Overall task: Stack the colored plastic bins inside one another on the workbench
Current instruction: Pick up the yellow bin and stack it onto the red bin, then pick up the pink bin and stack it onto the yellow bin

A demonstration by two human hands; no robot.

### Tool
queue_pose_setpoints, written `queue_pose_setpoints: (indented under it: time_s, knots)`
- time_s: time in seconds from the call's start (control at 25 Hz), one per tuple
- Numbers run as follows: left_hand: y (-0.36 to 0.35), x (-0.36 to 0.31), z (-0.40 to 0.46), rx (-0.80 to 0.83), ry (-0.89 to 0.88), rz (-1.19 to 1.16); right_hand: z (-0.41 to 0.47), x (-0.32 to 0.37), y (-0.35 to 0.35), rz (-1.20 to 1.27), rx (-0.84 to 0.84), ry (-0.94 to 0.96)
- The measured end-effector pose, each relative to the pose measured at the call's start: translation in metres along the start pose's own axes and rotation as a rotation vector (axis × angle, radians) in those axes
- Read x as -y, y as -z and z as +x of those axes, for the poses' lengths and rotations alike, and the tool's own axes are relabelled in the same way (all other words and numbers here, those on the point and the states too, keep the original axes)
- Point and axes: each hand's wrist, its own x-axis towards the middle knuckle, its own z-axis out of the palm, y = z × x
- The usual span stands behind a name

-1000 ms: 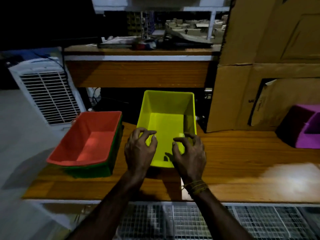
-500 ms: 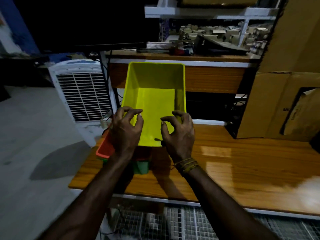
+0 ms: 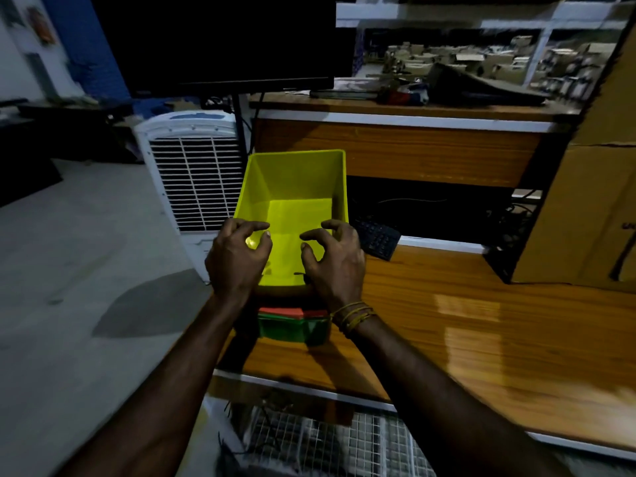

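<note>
Both hands hold a yellow bin by its near rim. My left hand grips the near left corner and my right hand grips the near right corner. The yellow bin hangs above a red bin that is nested in a green bin at the left end of the wooden workbench. Only the near ends of the red and green bins show under the yellow one. Whether the yellow bin touches the red one is hidden.
A white air cooler stands on the floor just left of the bench. A black keyboard lies behind the bins. Cardboard boxes stand at the right. A second bench and a dark monitor are behind. Wire mesh lies below the bench edge.
Both hands carried the yellow bin left from the bench middle to above the red and green stack. In the last half second it came down lower over them.
</note>
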Motion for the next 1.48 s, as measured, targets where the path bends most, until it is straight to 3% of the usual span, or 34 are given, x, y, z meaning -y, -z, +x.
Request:
queue_pose_setpoints:
  time_s: [0.44,0.8,1.04,1.12,1.24,1.48]
  knots:
    - [-0.009,0.026,0.024,0.174,0.028,0.036,0.011,0.006,-0.019,-0.043,0.13,-0.136]
    - [-0.049,0.058,-0.008,0.39,0.036,0.214,-0.024,-0.039,-0.047,-0.188,0.43,-0.22]
    - [-0.067,0.067,-0.01,0.413,0.076,0.316,-0.033,-0.062,-0.041,-0.083,0.545,-0.208]
    - [-0.077,0.047,-0.014,0.339,0.063,0.282,-0.032,-0.07,-0.028,-0.026,0.521,-0.215]
    - [-0.097,-0.006,-0.036,0.271,-0.073,0.044,-0.038,-0.095,-0.004,-0.076,0.435,-0.263]
    - [-0.169,-0.105,-0.102,0.468,-0.237,-0.197,-0.054,-0.178,0.081,-0.174,0.255,-0.428]
